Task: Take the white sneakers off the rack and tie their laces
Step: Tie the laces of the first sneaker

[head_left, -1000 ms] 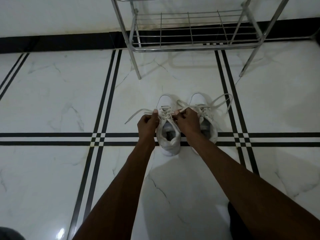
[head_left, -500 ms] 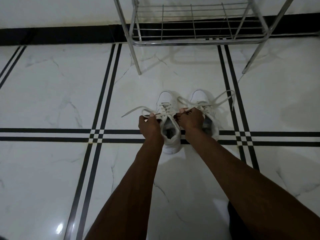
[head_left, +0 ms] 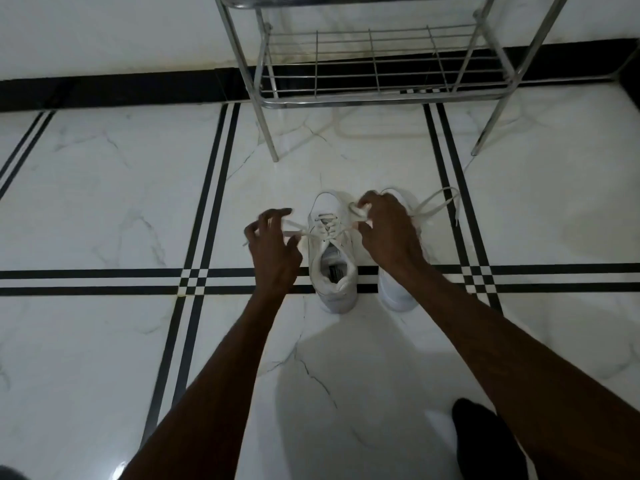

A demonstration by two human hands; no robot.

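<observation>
- Both white sneakers sit side by side on the marble floor [head_left: 104, 202], in front of the metal rack [head_left: 377, 77], heels toward me.
- My left hand [head_left: 273, 247] hovers beside the left sneaker [head_left: 334, 265], fingers spread, a lace end [head_left: 294, 233] running loosely through them; I cannot tell whether it grips.
- My right hand [head_left: 389, 230] is closed around a loop of the same sneaker's lace [head_left: 358, 211].
- That hand covers much of the right sneaker [head_left: 396, 292], whose laces [head_left: 436, 204] trail loose to the right.
</observation>
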